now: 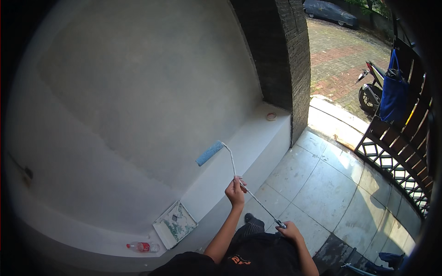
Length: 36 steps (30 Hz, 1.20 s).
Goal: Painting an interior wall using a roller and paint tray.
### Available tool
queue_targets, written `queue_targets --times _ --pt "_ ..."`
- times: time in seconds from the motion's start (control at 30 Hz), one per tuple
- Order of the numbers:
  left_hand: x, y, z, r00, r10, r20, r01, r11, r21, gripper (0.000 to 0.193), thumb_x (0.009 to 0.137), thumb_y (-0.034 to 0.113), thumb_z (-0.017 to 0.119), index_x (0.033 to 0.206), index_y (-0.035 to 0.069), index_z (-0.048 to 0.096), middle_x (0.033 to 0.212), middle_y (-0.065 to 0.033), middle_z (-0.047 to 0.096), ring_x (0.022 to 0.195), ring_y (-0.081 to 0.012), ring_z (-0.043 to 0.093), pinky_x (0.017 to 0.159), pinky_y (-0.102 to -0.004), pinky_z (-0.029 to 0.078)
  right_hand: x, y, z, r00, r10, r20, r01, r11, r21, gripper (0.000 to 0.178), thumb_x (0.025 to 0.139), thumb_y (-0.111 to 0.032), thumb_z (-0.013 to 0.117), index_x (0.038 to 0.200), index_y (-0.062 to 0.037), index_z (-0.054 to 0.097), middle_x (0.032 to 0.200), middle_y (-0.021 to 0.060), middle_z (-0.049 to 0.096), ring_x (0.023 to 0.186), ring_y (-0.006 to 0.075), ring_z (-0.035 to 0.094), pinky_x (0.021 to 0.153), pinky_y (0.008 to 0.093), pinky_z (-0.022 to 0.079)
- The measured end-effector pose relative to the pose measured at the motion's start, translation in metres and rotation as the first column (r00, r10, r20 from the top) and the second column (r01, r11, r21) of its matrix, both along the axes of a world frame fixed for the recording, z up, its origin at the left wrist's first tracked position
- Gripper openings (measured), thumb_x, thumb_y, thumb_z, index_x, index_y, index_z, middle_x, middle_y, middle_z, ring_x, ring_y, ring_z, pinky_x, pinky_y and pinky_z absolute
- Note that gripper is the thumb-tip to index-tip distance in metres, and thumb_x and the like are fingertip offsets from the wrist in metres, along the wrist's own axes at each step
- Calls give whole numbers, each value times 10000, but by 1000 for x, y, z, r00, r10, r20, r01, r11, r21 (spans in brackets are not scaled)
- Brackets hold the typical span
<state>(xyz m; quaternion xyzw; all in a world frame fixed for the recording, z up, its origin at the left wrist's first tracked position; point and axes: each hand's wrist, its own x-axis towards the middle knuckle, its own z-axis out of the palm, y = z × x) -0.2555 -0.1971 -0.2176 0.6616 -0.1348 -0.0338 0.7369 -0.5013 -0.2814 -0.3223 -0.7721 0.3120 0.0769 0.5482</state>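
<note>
A paint roller [210, 153] with a blue sleeve hangs over the white ledge, close to the grey wall; whether it touches the wall I cannot tell. My left hand [235, 191] is closed around its long, paint-speckled metal rod, just below the bend. Lower and to the right, my right hand [287, 229] grips the handle end. Down on the ledge, left of my left forearm, a white paint tray [177, 225] lies tilted, with greenish smears inside it.
Beside the tray lies a clear plastic bottle [143, 247] with a red label. A tape roll [271, 117] rests at the ledge's far end by a dark stone pillar [299, 69]. At right stand a slatted gate [410, 152] with a blue bag [393, 94] and a motorcycle [369, 97].
</note>
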Motion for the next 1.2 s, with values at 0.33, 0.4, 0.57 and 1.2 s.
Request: queue_targets --times 0.33,0.4,0.57,1.2 --pt "65 21 -14 851 -347 -393 219 917 -334 280 917 272 479 1020 26 563 812 -43 589 672 -130 592 608 -280 512 40 -35 11 983 180 40 -182 980 80 334 720 -271 635 644 40 538 507 145 463 470 221 428 508 379 382" --pt "75 32 -20 869 -285 -406 110 909 -402 261 914 261 486 1015 36 572 801 -46 599 688 -138 599 625 -277 513 61 -48 -4 961 275 39 -275 961 0 334 721 -249 632 626 47 511 503 156 456 460 225 405 498 385 374" --pt "95 106 -37 865 127 -485 -321 884 -341 261 893 275 527 985 39 592 869 -65 624 748 -153 607 636 -277 501 153 -50 23 818 576 1 -571 811 -130 349 728 -264 624 644 52 502 514 190 462 456 255 401 502 401 374" --pt "17 254 -61 -18 861 -509 -1000 -26 -9 240 886 238 537 978 43 643 853 -32 668 701 -80 567 543 -222 427 376 61 29 -5 983 -182 -975 -46 -220 256 706 -280 634 716 -25 636 619 191 592 587 343 590 570 396 460"
